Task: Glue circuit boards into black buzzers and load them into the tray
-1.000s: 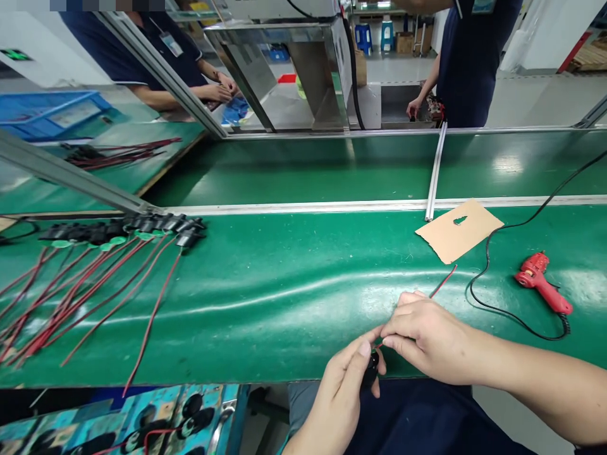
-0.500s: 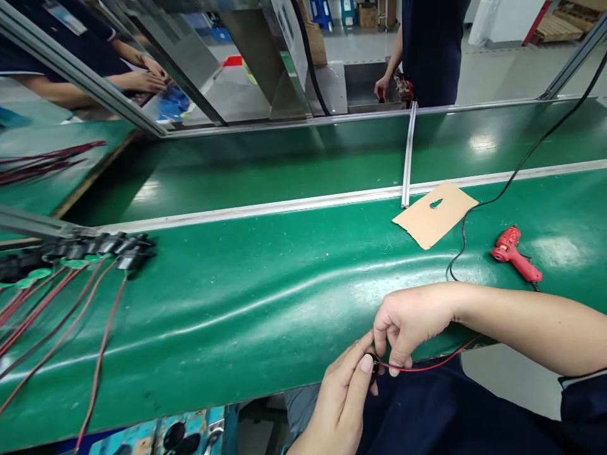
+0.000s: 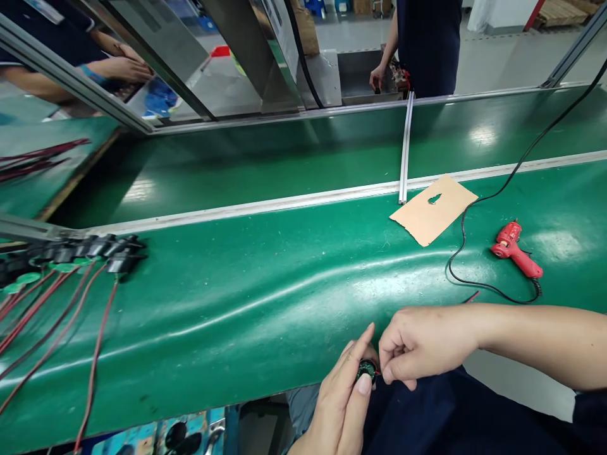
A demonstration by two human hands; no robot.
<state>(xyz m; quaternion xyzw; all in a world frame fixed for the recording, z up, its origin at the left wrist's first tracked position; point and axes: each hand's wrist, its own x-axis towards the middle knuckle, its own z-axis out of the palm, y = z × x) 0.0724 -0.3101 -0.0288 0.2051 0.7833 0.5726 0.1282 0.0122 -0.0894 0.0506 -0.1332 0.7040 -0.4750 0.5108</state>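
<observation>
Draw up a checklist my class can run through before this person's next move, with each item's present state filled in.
1. Round black part held in the left hand: ok.
2. Right hand close to the part: ok, at its right edge.
3. Green board fully visible: not ok, the left thumb overlaps it.
4. Red wire firmly joined to the part: cannot tell, mostly hidden.
5. Red gun-shaped tool resting on the bench: ok.
6. Tool switched on: cannot tell.

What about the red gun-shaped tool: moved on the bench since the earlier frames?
No. Judged against the metal bar, the red gun-shaped tool keeps its place, to the bar's right and nearer the wearer; the camera view shifted.
</observation>
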